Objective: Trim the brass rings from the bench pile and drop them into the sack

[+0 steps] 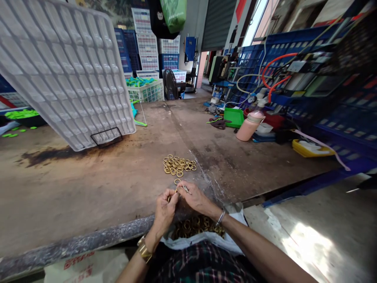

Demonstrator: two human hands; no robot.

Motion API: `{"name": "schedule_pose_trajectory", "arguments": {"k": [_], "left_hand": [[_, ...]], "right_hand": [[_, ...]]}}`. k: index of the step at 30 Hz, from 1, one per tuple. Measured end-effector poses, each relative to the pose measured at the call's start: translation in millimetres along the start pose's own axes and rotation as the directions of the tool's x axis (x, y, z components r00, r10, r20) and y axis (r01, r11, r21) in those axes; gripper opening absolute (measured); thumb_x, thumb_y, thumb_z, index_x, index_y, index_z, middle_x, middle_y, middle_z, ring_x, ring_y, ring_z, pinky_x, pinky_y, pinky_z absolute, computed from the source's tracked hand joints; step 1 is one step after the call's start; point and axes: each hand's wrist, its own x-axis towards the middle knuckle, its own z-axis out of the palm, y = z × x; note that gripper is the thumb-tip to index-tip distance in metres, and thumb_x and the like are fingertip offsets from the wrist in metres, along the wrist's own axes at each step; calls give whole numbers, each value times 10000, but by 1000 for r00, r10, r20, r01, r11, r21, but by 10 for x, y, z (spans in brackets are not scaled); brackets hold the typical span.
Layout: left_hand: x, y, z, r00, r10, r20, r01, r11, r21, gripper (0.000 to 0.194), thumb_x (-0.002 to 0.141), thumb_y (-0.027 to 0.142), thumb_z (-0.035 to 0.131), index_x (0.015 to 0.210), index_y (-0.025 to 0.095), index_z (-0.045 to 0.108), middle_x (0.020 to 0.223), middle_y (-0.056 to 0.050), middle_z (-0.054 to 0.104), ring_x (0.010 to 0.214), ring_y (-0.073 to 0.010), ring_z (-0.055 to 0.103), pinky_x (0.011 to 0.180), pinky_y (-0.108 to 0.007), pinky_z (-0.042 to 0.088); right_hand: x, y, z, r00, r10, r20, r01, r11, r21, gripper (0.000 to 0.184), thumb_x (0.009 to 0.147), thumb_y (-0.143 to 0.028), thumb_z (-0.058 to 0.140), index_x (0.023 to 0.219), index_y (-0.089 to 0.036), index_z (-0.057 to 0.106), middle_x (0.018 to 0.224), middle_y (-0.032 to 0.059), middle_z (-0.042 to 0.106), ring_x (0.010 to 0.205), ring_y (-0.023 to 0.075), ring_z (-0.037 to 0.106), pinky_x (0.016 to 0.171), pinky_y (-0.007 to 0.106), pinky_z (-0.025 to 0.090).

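Both hands meet at the near part of the table. My left hand is closed on a brass-coloured ring, of which only bits show between the fingers. Touching it from the right, my right hand is closed around a small metal tool; its exact kind is too small to make out. One loose ring lies just beyond my fingertips. A little farther off is a heap of brass-coloured rings. Below my wrists, a white bag at my lap holds many more such rings.
A clear ribbed plastic tray leans upright at the left on a black wire stand. At the right stand a pink bottle, a green tray and a yellow tray. Stacked crates rise behind the table.
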Motion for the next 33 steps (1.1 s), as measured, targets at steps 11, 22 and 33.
{"name": "schedule_pose_trajectory", "arguments": {"k": [11, 22, 33], "left_hand": [[-96, 116, 18, 955, -222, 197, 291, 830, -476, 279, 731, 433, 580, 743, 172, 484, 551, 71, 451, 376, -29, 339, 350, -144, 243], [-110, 138, 7, 972, -195, 128, 218, 956, -196, 315, 740, 471, 541, 734, 158, 508, 565, 49, 488, 402, -43, 385, 363, -146, 292], [-94, 116, 5, 967, -216, 136, 247, 926, -286, 330, 716, 481, 569, 738, 159, 499, 580, 49, 484, 409, -39, 376, 364, -148, 282]], "right_hand": [[11, 55, 99, 967, 229, 112, -254, 865, 433, 225, 782, -394, 451, 712, -181, 471, 541, -75, 425, 391, 43, 302, 388, 174, 241], [18, 38, 86, 989, 147, 13, -146, 971, 190, 171, 760, -277, 440, 649, -159, 496, 578, -53, 461, 570, 80, 418, 555, 193, 330], [-7, 59, 40, 990, 128, -58, -133, 987, -93, 216, 804, -219, 370, 717, -153, 556, 623, -10, 545, 593, 98, 481, 574, 200, 335]]}}
